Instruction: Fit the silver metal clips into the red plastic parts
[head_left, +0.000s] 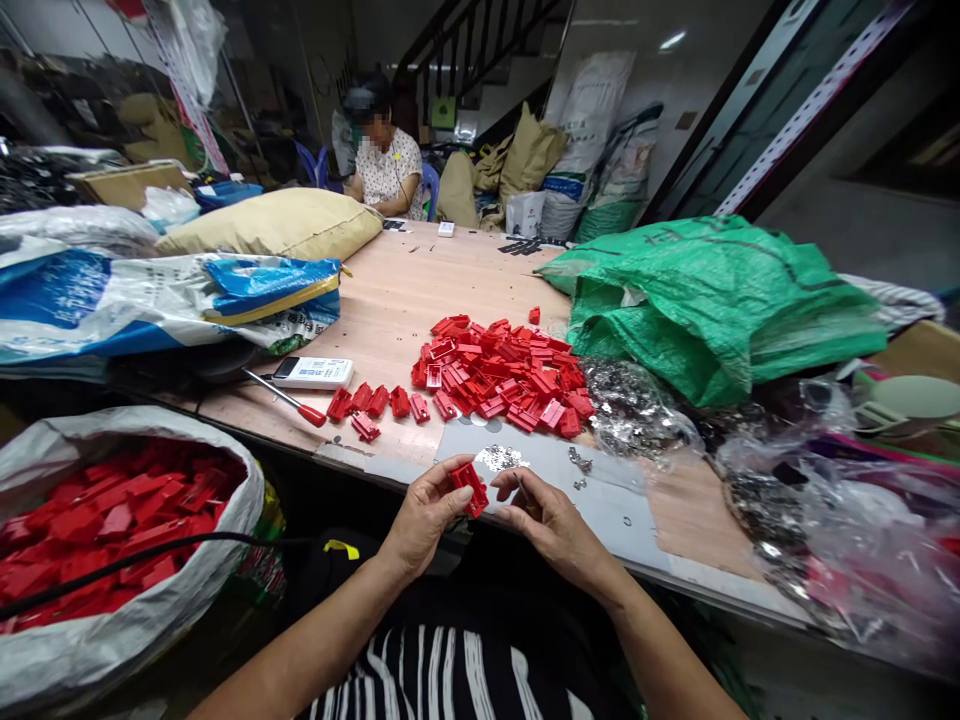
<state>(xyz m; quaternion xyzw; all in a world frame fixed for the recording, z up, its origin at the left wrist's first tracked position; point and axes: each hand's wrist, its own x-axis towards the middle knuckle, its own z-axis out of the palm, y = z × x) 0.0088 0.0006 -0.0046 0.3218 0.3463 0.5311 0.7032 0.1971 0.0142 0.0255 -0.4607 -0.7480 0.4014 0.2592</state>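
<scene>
A small red plastic housing is pinched between the thumb and fingers of my left hand, just over the table's front edge. Close beside it on the right is my right hand, its thumb and fingertips curled together; whatever it may hold is too small to make out. Tiny silver metal pieces lie on the grey mat beyond my fingers, with a few metal clips to their right. Behind them is a heap of red plastic housings, and several more stand in a loose row to its left.
A red-handled screwdriver and a white box lie left. An open sack of red parts stands at lower left. Green sacking and bags of metal parts border the right. Across the table sits another person.
</scene>
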